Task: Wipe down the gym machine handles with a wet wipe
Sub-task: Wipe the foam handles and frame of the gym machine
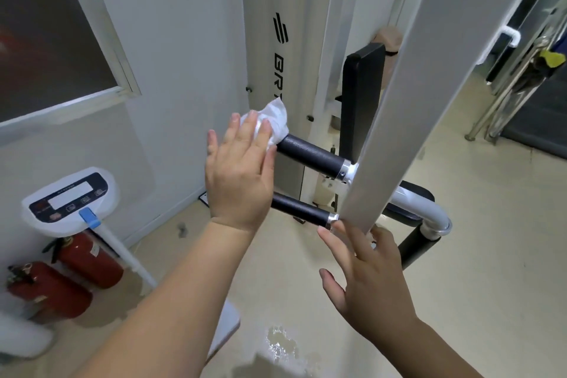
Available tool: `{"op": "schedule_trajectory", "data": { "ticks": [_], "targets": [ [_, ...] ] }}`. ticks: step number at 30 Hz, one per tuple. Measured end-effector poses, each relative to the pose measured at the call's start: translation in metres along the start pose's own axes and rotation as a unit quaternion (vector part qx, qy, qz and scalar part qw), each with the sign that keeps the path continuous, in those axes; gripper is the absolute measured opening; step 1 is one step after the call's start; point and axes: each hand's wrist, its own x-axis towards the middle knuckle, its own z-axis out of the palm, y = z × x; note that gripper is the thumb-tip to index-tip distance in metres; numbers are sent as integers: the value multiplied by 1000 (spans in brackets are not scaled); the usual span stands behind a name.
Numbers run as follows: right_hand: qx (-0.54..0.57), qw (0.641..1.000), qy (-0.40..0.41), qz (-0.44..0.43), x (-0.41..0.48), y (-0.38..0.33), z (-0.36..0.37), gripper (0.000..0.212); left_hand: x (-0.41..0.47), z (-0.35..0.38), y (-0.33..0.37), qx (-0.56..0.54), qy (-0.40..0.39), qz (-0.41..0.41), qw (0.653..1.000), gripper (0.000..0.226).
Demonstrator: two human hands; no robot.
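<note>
- Right hand (pixel 368 279), nearest, hovered open and empty, fingertips by the lower handle (pixel 299 208).
- Left hand (pixel 239 175) pressed the wet wipe (pixel 274 120) with flat fingers onto the free end of the upper handle (pixel 313 156).
- Wiping looked barely begun; next, the wipe should slide along that grip.

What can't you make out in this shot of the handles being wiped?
All in the head view:
- Free end of the upper handle: covered by the wet wipe and the left hand.
- Free end of the lower handle: behind the left hand.
- Some fingertips of the right hand: behind the grey upright.
- Brand lettering: lower letters hidden by the wet wipe.
- Print on the scale panel: too small.
</note>
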Motion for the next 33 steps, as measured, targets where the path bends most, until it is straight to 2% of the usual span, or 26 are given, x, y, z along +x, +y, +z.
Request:
{"op": "schedule_trajectory", "data": {
  "ticks": [2,4,8,10,12,15,19,23,26,30,33],
  "targets": [
    [6,1000,-2,-8,0,-1,-1,59,7,-1,7,-87,6,-107,990,34],
    [9,1000,-4,-12,-1,1,0,59,7,-3,24,-189,19,-188,964,33],
    [28,999,-16,-4,-6,8,4,58,-2,-9,48,-275,25,-252,927,27],
    [31,999,-13,-9,-7,11,4,59,11,-15,43,-341,-6,-303,890,22],
    [33,999,-5,-13,-6,11,2,62,30,-18,35,-350,-48,-320,879,24],
    [38,999,13,-21,-2,12,1,61,42,-17,36,-281,-71,-293,911,23],
    [40,999,30,-22,0,16,1,61,15,-16,51,-221,-57,-235,945,25],
    [55,998,23,-33,-1,21,0,59,-12,-9,61,-117,-59,-113,985,33],
    [66,997,17,-47,4,22,-4,60,-25,0,84,-89,-94,-59,990,36],
    [53,996,-14,-63,1,35,-5,63,-20,3,81,-61,-93,29,993,34],
    [68,995,-36,-64,-3,46,-4,65,9,-3,55,-1,-126,-3,992,32]
  ]
}}
